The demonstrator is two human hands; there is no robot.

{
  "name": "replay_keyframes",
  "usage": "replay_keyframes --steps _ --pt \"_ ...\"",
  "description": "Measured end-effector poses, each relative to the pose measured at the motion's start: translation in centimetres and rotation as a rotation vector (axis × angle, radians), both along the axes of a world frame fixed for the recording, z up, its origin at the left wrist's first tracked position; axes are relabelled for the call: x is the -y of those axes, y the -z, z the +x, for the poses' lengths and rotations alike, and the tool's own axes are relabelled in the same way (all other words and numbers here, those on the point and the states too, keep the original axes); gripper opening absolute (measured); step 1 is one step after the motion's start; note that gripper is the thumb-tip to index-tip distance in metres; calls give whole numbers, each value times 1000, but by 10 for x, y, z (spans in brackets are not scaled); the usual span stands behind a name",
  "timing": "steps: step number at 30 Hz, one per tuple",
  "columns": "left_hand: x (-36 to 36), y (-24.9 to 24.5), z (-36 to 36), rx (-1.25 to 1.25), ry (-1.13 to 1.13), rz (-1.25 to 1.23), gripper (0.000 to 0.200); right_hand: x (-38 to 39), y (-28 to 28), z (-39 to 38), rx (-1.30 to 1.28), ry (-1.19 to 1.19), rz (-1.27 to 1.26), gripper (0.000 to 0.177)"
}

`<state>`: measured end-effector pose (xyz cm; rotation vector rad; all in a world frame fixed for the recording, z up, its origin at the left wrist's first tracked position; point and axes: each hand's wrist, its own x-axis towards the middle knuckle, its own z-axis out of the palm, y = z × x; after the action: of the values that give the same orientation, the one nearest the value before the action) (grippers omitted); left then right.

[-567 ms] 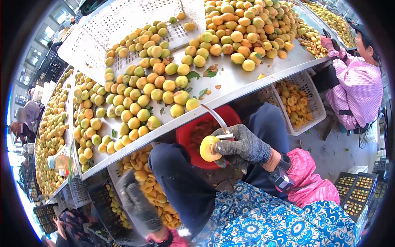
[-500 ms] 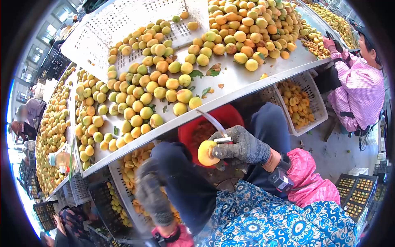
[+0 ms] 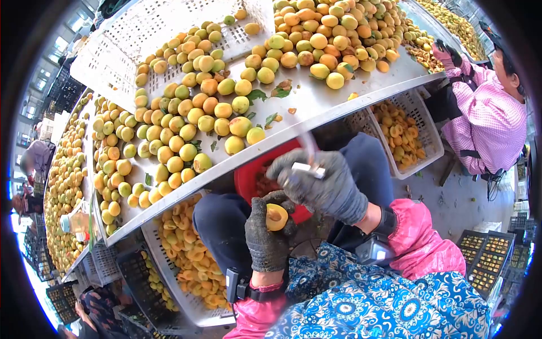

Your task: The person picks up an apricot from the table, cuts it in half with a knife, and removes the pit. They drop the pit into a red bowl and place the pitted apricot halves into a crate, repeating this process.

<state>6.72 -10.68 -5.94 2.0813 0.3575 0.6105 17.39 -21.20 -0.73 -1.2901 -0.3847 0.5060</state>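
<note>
My left hand point(image 3: 268, 234), in a dark grey knit glove, is closed around an apricot point(image 3: 276, 217) whose cut orange face points up. Just above and to the right, my gloved right hand point(image 3: 324, 183) grips a small knife point(image 3: 309, 169). Its pale upper part is blurred, and a bright metal or white piece shows across the fingers. Both hands are over my lap, in front of a red basin point(image 3: 244, 178) that they partly hide.
A metal table point(image 3: 316, 110) with many whole apricots and a white perforated crate point(image 3: 101, 68) lies ahead. Crates of split apricots stand at my lower left point(image 3: 148, 240) and right point(image 3: 435, 141). A person in a pink checked top point(image 3: 485, 121) sits at the right.
My left hand has come from the lower left up to my right hand. The apricot, earlier whole-looking at my right fingers, is now in my left hand with a cut face showing.
</note>
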Motion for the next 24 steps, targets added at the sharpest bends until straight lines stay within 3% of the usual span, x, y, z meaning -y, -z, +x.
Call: replay_keyframes --steps 2,3,5,10,12,13,14,15,16,18,19,20,21,22,24 --pt "2 -3 6 -127 -12 -1192 46 5 -21 7 -142 -19 24 20" --pt "3 -2 6 -132 -5 -1196 46 3 -23 8 -211 43 120 21" --pt "4 3 5 -105 112 -1562 47 -5 -19 10 -223 164 211 23" --pt "20 1 11 -199 -59 -1465 48 -9 -2 6 -378 191 244 22" --pt "28 -9 12 -185 -82 -1093 47 -15 5 0 -291 282 279 21" --pt "26 -2 12 -188 -83 -1094 47 -12 2 2 -251 247 264 21" --pt "21 11 12 -225 -94 -1317 38 -13 6 2 -253 249 263 21" --pt "19 21 13 -263 -103 -1538 39 -16 11 2 -97 255 153 21" --pt "20 25 13 -268 -104 -1539 39 -19 16 2 57 259 41 21" --pt "24 33 13 -187 140 -241 50 -25 19 1 120 257 23 20" --pt "27 46 14 -189 141 -240 50 -28 20 -2 154 220 49 20" --pt "31 62 16 -178 3 -515 53 -29 22 -3 188 187 74 20" --pt "34 75 15 -166 -138 -790 55 -28 22 -2 356 193 -79 23" --pt "30 61 18 -171 -131 -791 55 -27 26 2 354 201 -82 23" --pt "20 33 21 -260 156 -141 47 -26 41 12 107 298 -117 24"
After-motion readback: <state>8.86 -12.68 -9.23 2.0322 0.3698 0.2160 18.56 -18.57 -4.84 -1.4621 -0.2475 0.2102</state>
